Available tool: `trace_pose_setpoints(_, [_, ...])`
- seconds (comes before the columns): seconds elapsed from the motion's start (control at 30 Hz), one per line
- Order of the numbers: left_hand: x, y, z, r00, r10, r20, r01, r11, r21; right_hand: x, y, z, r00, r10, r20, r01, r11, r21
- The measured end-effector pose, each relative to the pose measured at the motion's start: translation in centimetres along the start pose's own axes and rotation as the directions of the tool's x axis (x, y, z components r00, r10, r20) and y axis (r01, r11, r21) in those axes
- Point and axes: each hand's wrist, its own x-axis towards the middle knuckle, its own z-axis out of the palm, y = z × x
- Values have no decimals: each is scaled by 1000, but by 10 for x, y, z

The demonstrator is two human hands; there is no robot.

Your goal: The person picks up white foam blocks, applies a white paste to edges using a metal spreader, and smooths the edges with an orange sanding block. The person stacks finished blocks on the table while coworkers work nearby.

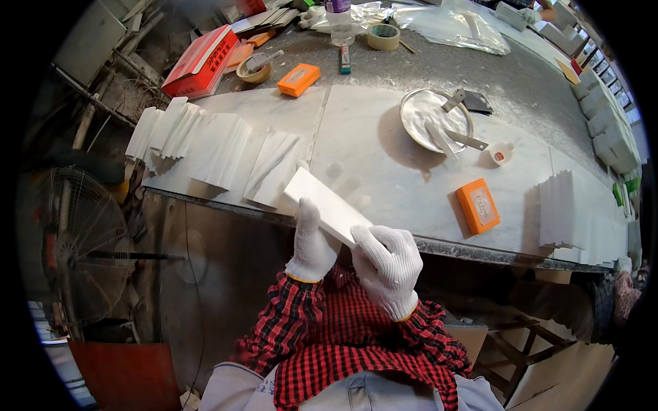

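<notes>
A flat white rectangular tile slants between my hands, just above the front edge of the table. My left hand, in a white knit glove, grips its left part, thumb up along the near edge. My right hand, gloved the same way, is closed on the tile's right end. Beyond the left hand lies a grey-veined white tile, beside a row of upright white tiles. Another stack of white tiles stands at the right.
A metal bowl of white powder holds flat scraper blades. Nearby are a small white cup and an orange box. Farther back are another orange box, a red box and a tape roll. A fan stands left.
</notes>
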Motion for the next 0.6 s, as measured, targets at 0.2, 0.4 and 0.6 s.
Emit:
trace_pose_setpoints(0.2, [9,9,2,990,-138,-29,115,909,-400,-12,0,-6,990,-133,-47,133,991,4])
trace_pose_setpoints(0.4, [16,18,0,995,-55,88,87,899,-430,-34,10,-19,994,-105,-2,104,990,-100])
trace_pose_setpoints(0.6, [19,20,-1,973,-10,229,117,881,-458,-26,6,-15,994,-113,-16,111,992,-58])
